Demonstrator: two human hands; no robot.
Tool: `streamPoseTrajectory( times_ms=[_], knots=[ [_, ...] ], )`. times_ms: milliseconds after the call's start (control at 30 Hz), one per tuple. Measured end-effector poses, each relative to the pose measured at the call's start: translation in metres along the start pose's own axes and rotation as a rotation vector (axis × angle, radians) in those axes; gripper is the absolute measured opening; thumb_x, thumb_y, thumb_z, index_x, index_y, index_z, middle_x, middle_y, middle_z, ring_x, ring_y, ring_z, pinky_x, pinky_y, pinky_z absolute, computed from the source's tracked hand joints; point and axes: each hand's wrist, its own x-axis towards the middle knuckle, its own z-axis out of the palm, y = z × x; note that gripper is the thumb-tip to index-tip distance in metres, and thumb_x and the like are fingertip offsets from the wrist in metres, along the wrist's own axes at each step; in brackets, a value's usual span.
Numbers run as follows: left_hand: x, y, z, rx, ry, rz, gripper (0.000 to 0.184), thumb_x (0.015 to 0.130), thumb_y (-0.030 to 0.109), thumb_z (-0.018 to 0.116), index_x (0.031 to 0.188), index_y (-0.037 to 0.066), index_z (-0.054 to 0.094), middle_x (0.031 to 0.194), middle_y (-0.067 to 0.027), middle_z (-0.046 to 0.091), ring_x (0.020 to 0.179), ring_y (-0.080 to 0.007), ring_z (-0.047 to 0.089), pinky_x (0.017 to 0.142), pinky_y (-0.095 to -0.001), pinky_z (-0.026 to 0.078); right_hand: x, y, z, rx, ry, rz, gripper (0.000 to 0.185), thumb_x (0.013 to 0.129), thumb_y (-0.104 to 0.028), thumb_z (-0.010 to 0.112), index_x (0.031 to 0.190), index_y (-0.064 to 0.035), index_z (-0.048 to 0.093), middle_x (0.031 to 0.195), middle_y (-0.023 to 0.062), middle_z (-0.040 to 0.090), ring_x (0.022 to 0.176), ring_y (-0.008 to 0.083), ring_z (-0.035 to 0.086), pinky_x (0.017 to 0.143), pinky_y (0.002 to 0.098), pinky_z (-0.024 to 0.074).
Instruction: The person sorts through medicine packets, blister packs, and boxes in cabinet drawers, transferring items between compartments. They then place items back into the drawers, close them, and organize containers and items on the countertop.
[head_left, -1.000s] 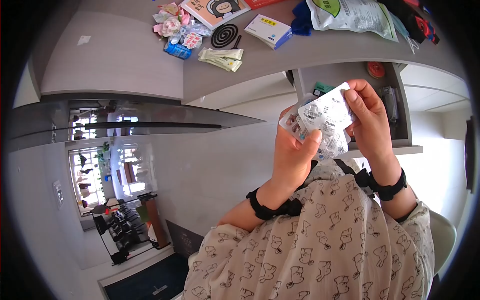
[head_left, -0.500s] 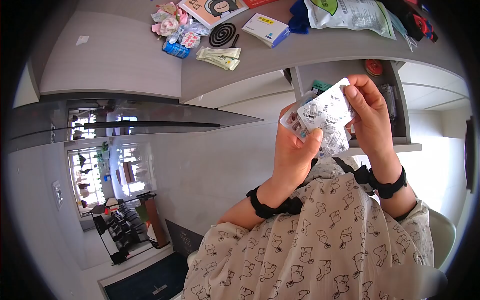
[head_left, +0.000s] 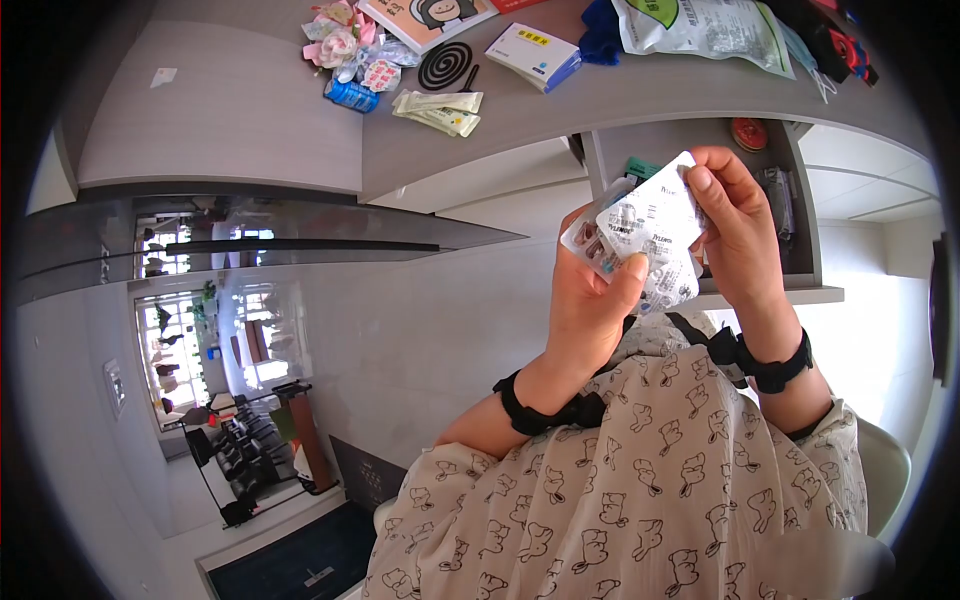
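Fingers [head_left: 706, 190] of the right hand [head_left: 748, 240] pinch the upper corner of a Tylenol-printed blister pack [head_left: 662, 205]. Left hand [head_left: 585, 315] grips its lower edge under the thumb, with further blister packs [head_left: 672, 287] beneath. All are held before an open drawer [head_left: 808, 220]. White-and-blue box [head_left: 532, 55] lies on the desk [head_left: 620, 100].

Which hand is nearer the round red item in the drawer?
The right hand: it is just below the red item in view. The left hand is farther off, lower left.
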Motion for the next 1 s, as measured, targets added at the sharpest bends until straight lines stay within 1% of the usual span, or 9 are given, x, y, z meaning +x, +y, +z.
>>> streamPoseTrajectory(
  times_ms=[333, 833, 1000],
  knots=[
    [0.002, -0.003, -0.004, -0.008, -0.004, 0.003, 0.050, 0.082, 0.010, 0.057, 0.124, -0.002, 0.032, 0.116, -0.0111, 0.049, 0.106, -0.0179, 0.051, 0.090, -0.0330, 0.042, 0.007, 0.012, 0.000, -0.008, 0.044, 0.010, 0.023, 0.086, -0.025, 0.058, 0.097, -0.0054, 0.057, 0.075, -0.0038, 0.058, 0.059, -0.0006, 0.052, 0.046, 0.0135, 0.0413],
    [0.001, -0.002, -0.008, -0.035, -0.020, 0.002, 0.059, 0.081, 0.011, 0.060, 0.128, 0.000, 0.026, 0.122, -0.0112, 0.045, 0.112, -0.0189, 0.047, 0.092, -0.0351, 0.041, 0.011, 0.018, 0.002, 0.014, 0.031, -0.006, 0.023, 0.085, -0.025, 0.059, 0.098, -0.0057, 0.057, 0.075, -0.0041, 0.058, 0.059, -0.0015, 0.050, 0.046, 0.0129, 0.0383],
    [0.000, 0.000, -0.008, -0.023, -0.012, -0.008, 0.059, 0.080, 0.008, 0.059, 0.128, 0.000, 0.025, 0.122, -0.0112, 0.044, 0.112, -0.0190, 0.046, 0.094, -0.0355, 0.039, 0.011, 0.017, 0.006, 0.040, 0.029, -0.018, 0.022, 0.085, -0.024, 0.059, 0.098, -0.0066, 0.057, 0.077, -0.0043, 0.059, 0.061, -0.0011, 0.050, 0.046, 0.0134, 0.0380]
  ],
)
